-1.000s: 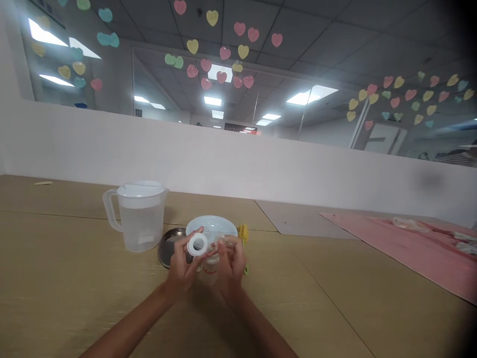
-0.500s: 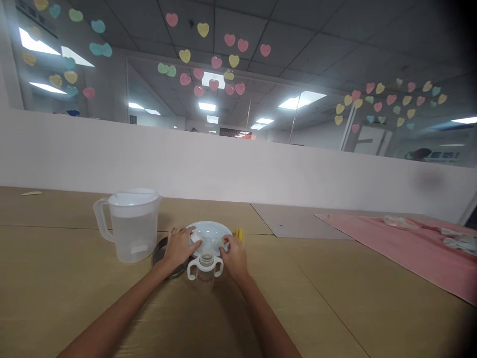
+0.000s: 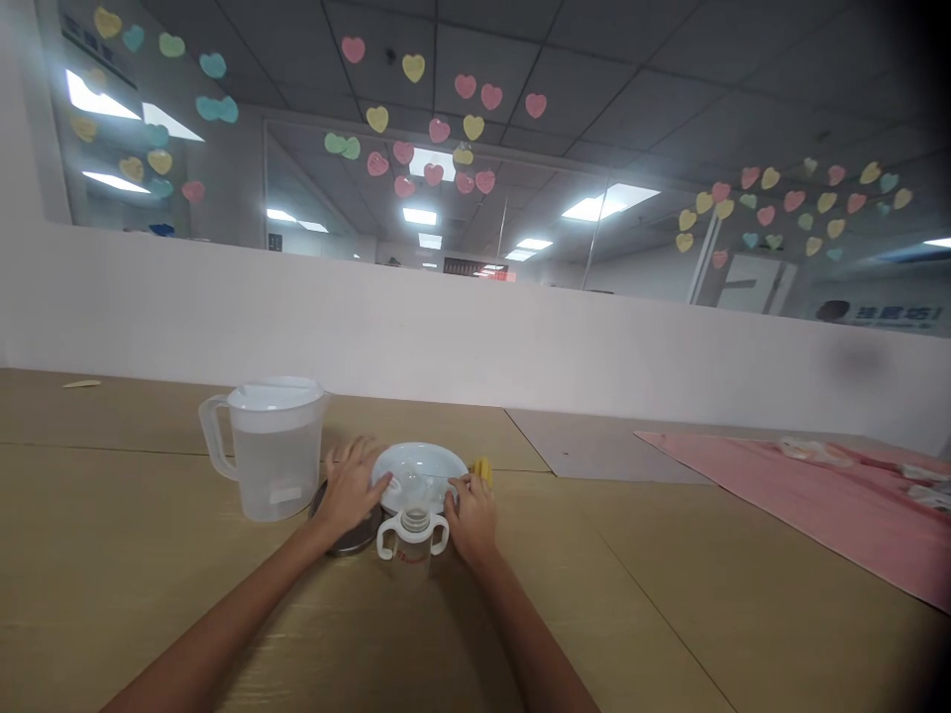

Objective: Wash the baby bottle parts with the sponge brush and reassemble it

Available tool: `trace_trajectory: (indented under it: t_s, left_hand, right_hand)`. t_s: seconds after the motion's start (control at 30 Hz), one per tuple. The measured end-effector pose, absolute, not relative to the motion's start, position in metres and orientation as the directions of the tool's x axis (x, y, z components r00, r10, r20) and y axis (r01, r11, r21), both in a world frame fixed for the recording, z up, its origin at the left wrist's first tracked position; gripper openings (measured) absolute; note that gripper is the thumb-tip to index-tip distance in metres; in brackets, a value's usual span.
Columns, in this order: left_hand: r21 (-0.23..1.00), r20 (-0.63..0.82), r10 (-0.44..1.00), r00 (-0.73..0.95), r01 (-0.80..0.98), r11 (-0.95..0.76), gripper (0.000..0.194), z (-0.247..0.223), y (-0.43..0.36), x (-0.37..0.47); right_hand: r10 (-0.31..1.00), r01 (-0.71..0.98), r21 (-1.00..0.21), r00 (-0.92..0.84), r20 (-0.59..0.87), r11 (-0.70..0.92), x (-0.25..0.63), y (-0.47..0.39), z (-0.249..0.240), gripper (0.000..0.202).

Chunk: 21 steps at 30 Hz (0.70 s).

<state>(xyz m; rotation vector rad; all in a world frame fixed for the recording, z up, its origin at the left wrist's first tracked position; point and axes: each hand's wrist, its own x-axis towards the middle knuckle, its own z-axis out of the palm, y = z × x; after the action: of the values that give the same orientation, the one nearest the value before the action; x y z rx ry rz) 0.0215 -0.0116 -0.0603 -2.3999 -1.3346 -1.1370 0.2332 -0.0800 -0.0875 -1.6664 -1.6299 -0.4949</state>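
A clear bottle (image 3: 413, 555) with two white side handles stands upright and uncapped at the centre. Behind it is a white bowl (image 3: 422, 454) with clear and white pieces inside, too small to identify. My left hand (image 3: 352, 488) is spread above a dark round tray (image 3: 355, 540), its thumb at the bowl's left side and nothing held in it. At the bowl's right edge, my right hand (image 3: 473, 510) has curled fingers close to a clear piece; whether they grip it is unclear. A yellow object (image 3: 482, 469) lies just behind that hand.
A lidded, translucent pitcher (image 3: 276, 460) of clear liquid stands on the left. Pink cloth (image 3: 802, 505) with plastic-wrapped items covers the right of the table (image 3: 631, 614). A low white wall (image 3: 446, 342) with glass above runs behind.
My left hand has let go of a white piece, which now lies in the bowl, and its fingers have spread. The whole view has shifted slightly.
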Motion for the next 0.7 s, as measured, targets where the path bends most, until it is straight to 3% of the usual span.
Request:
trace_trajectory:
  t_s: [0.13,0.23,0.37,0.43,0.53,0.7]
  left_hand:
    - [0.302,0.908,0.414,-0.063,0.783,-0.544,0.042,-0.055,-0.017,-0.022]
    - [0.461,0.881,0.352,-0.317,0.741,-0.488,0.061,-0.062,-0.016,-0.051]
    - [0.646,0.760,0.437,-0.482,0.638,-0.419,0.082,-0.081,-0.001,-0.079]
    - [0.750,0.661,0.451,-0.599,0.539,-0.384,0.080,-0.086,0.013,-0.093]
    - [0.855,0.510,0.456,-0.729,0.372,-0.362,0.061,-0.085,0.036,-0.118]
    - [0.922,0.387,0.650,-0.654,0.295,-0.253,0.032,-0.071,0.067,-0.144]
  right_hand:
    - [0.645,0.966,-0.239,0.122,0.755,0.096,0.233,-0.077,-0.092,0.025]
    - [0.646,0.958,-0.264,0.131,0.752,0.113,0.234,-0.075,-0.095,0.025]
    - [0.636,0.951,-0.274,0.124,0.762,0.143,0.236,-0.074,-0.097,0.025]
    - [0.629,0.949,-0.277,0.125,0.768,0.148,0.236,-0.074,-0.097,0.025]
    - [0.610,0.947,-0.280,0.128,0.782,0.160,0.236,-0.075,-0.096,0.024]
    - [0.545,0.928,-0.319,0.169,0.821,0.192,0.237,-0.077,-0.093,0.027]
